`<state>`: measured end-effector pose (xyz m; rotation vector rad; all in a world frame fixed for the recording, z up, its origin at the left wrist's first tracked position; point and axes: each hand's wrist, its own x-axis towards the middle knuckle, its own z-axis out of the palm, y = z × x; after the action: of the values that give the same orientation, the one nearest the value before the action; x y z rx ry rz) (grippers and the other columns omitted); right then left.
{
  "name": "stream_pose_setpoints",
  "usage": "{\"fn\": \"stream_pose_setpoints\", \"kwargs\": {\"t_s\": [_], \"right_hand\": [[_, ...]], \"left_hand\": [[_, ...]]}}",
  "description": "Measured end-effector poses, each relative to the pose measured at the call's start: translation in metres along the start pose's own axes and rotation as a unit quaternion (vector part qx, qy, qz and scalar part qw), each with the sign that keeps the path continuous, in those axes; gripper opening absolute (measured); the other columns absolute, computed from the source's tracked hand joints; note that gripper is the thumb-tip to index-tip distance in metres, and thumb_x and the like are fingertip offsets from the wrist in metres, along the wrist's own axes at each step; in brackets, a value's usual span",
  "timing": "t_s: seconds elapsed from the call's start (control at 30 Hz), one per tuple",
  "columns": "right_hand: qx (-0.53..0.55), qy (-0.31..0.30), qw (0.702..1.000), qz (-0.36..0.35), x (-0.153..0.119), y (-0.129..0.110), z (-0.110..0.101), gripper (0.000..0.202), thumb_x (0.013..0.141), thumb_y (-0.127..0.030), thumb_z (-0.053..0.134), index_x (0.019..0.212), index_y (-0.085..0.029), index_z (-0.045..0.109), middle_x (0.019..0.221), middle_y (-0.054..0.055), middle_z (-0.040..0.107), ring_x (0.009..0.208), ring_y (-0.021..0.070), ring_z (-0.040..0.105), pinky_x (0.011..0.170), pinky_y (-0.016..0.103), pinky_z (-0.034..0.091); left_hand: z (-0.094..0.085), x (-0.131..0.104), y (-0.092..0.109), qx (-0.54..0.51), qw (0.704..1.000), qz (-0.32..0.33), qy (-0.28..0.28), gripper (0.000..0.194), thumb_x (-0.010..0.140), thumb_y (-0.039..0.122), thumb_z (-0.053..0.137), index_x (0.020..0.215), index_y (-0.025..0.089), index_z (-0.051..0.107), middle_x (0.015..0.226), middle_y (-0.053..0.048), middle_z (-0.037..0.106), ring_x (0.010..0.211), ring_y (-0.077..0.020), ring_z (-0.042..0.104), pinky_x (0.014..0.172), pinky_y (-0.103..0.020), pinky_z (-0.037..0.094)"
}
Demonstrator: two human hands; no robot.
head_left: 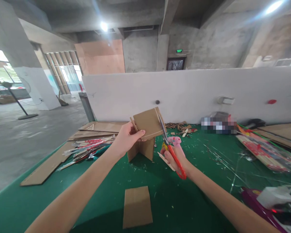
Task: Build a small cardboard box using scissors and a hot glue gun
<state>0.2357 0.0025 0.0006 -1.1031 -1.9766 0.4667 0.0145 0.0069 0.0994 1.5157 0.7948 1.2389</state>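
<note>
My left hand (128,138) grips the left edge of a cardboard piece (148,123), thumb in front, held above the table. Thin strips run along the piece's edges. In my right hand (174,157) are scissors (176,160) with red and yellow handles; their blades point up at the right edge of the cardboard. A pale stick (166,161) lies by the fingers of that hand. Behind and below the held piece stands a folded or joined cardboard form (146,149). A pink glue gun (176,141) is behind my right hand. Nearer me lies a flat cardboard square (137,207).
On the green table (106,200), packaged sticks (87,149) and cardboard sheets (47,163) lie left. Cardboard scraps (184,127) are at the back. Plastic packages (262,152) and a power strip (264,207) are right. A white partition (184,94) stands behind.
</note>
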Motion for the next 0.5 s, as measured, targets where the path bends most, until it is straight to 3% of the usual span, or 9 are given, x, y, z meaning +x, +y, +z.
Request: {"fn": "stream_pose_setpoints", "kwargs": {"t_s": [0.07, 0.17, 0.37, 0.5], "right_hand": [[-0.018, -0.006, 1.000, -0.007, 0.0014, 0.0005, -0.0012, 0.036, 0.088, -0.049, 0.043, 0.076, -0.018, 0.056, 0.072, 0.004, 0.055, 0.066, 0.0147, 0.053, 0.054, 0.025, 0.043], [-0.018, 0.011, 1.000, 0.013, -0.0004, 0.0039, -0.0005, 0.043, 0.090, -0.051, 0.038, 0.064, -0.019, 0.047, 0.060, 0.000, 0.047, 0.056, 0.0120, 0.047, 0.051, 0.024, 0.040], [-0.007, 0.051, 0.996, 0.072, -0.0066, 0.0032, 0.0026, 0.046, 0.085, -0.054, 0.047, 0.055, -0.020, 0.037, 0.050, -0.002, 0.042, 0.045, 0.0096, 0.040, 0.041, 0.023, 0.031], [0.040, 0.041, 0.994, 0.096, -0.0069, -0.0030, 0.0034, 0.048, 0.084, -0.058, 0.046, 0.056, -0.021, 0.037, 0.048, -0.002, 0.043, 0.042, 0.0094, 0.040, 0.038, 0.023, 0.030]], "left_hand": [[0.0016, -0.0001, -0.0011, 0.007, 1.000, -0.002, -0.010, 0.031, 0.075, 0.022, 0.067, 0.103, 0.013, 0.058, 0.103, -0.009, 0.067, 0.088, -0.0198, 0.064, 0.073, -0.034, 0.057], [0.0027, 0.0002, -0.0029, 0.010, 1.000, -0.002, -0.023, 0.031, 0.075, 0.024, 0.067, 0.103, 0.013, 0.058, 0.103, -0.009, 0.067, 0.089, -0.0202, 0.064, 0.073, -0.034, 0.057], [0.0005, 0.0013, -0.0049, -0.008, 0.999, -0.014, -0.029, 0.033, 0.075, 0.025, 0.068, 0.104, 0.014, 0.057, 0.106, -0.009, 0.067, 0.091, -0.0204, 0.064, 0.074, -0.034, 0.057], [0.0003, 0.0005, -0.0038, 0.000, 0.999, -0.011, -0.031, 0.032, 0.076, 0.026, 0.068, 0.104, 0.015, 0.057, 0.108, -0.009, 0.066, 0.092, -0.0205, 0.064, 0.074, -0.034, 0.057]]}}
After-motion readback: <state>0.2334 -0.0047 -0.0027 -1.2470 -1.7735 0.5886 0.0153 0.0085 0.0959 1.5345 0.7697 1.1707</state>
